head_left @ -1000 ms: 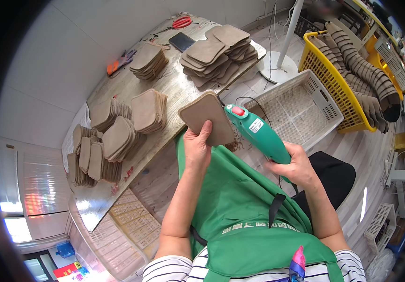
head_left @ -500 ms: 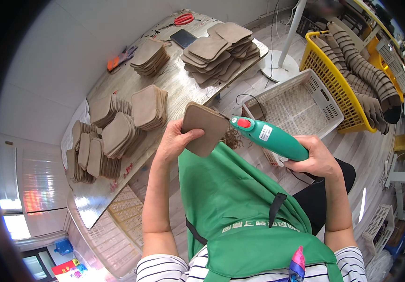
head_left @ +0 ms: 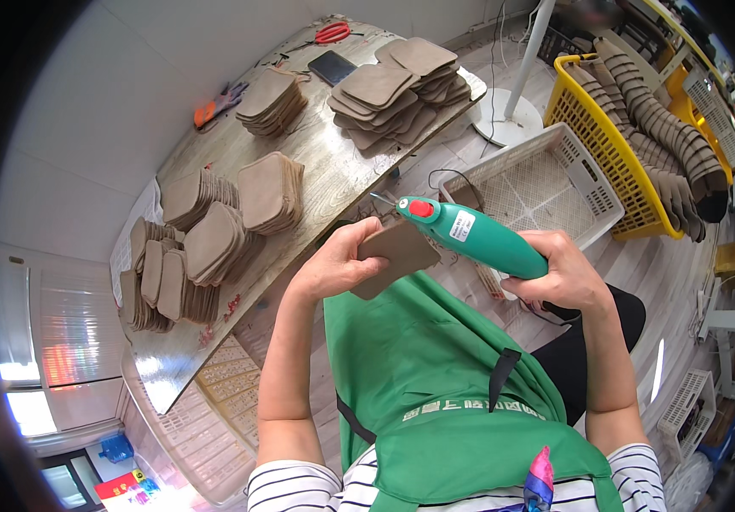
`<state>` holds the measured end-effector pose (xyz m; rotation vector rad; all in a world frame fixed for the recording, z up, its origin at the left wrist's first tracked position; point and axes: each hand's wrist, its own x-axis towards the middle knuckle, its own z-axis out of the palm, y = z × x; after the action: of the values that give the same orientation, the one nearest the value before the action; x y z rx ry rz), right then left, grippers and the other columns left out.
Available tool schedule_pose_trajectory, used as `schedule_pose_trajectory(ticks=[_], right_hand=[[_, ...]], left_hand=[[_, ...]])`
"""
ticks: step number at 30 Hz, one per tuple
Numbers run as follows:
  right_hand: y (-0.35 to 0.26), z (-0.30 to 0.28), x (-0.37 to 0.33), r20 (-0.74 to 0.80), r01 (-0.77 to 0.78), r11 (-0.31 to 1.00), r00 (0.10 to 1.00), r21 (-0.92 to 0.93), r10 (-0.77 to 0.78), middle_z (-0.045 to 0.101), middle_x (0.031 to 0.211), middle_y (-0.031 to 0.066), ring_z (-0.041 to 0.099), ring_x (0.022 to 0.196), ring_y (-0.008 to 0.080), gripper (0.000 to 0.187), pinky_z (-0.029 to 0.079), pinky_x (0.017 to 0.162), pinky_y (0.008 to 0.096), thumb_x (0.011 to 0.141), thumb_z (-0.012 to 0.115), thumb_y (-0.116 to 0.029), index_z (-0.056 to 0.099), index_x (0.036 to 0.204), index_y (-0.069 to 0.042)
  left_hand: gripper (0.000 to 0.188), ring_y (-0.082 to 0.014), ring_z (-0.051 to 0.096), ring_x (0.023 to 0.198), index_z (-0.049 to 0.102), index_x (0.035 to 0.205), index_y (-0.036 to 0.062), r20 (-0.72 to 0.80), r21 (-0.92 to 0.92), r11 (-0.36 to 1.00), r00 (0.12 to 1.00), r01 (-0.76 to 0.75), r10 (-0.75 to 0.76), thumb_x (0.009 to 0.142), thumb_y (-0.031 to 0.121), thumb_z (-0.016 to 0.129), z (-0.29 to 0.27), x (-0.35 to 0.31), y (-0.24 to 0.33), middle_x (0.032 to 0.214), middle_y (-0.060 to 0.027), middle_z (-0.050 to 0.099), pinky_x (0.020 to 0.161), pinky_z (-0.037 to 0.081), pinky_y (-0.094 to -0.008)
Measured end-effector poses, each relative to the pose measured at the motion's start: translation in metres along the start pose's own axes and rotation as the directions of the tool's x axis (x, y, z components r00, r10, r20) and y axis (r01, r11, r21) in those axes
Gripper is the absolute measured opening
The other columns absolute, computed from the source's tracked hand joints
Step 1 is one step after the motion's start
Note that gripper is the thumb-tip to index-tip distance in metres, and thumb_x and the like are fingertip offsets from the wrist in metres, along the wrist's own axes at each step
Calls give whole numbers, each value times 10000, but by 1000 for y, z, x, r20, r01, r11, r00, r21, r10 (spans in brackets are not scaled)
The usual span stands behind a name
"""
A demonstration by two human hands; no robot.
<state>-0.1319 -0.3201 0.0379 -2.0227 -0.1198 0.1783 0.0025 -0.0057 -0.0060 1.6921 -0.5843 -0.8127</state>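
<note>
One brown pad tilts in front of the green apron, the left grip closed on its edge. The right grip wraps round one green tool, nose by the pad's far edge. Beyond, the bench carries one phone, one pair of scissors.

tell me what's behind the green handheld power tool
Part of a white plastic crate shows beyond the green handheld power tool; the crate's section directly behind the tool's body is covered.
</note>
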Motion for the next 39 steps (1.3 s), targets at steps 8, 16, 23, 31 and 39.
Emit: schedule_pose_trajectory(ticks=[8, 16, 23, 31, 39], right_hand=[[8, -2, -16, -56, -155, 984, 985, 92, 161, 629, 751, 82, 588, 670, 159, 284, 480, 634, 312, 689, 765, -148, 664, 889, 26], [11, 3, -23, -85, -42, 997, 995, 62, 47, 637, 778, 88, 586, 679, 165, 282, 473, 635, 311, 687, 767, -132, 664, 895, 28], [9, 2, -21, -39, 15, 1000, 999, 23, -14, 621, 768, 83, 572, 682, 162, 253, 465, 624, 319, 702, 754, -106, 658, 895, 28], [10, -4, -20, 16, 58, 998, 998, -36, -58, 623, 757, 86, 570, 674, 177, 266, 468, 632, 325, 696, 756, -117, 671, 908, 20], [11, 1, -18, 2, 26, 999, 1000, 35, -26, 621, 757, 90, 571, 684, 174, 312, 470, 639, 322, 685, 766, -136, 678, 940, 20]], left_hand=[[115, -89, 638, 748, 716, 946, -7, -629, 49, 979, 755, -197, 184, 845, 7, 769, 1, -11, 0, 853, -38, 713, 684, 515, -232], [154, -138, 704, 786, 731, 987, -18, -630, -435, 811, 776, -390, 35, 857, 33, 796, -1, -14, -12, 927, -93, 752, 732, 591, -286], [181, -131, 698, 799, 734, 1006, -24, -588, -395, 858, 808, -329, 39, 842, 18, 798, 1, -12, -4, 926, -84, 751, 752, 573, -280], [218, -130, 686, 800, 737, 1000, -14, -608, -330, 859, 784, -391, 123, 803, 5, 828, -16, -9, 1, 911, -66, 746, 771, 556, -281], [221, -136, 690, 818, 732, 1008, -4, -607, -398, 807, 785, -436, 124, 809, 6, 827, -17, -8, -5, 933, -66, 748, 795, 558, -288]])
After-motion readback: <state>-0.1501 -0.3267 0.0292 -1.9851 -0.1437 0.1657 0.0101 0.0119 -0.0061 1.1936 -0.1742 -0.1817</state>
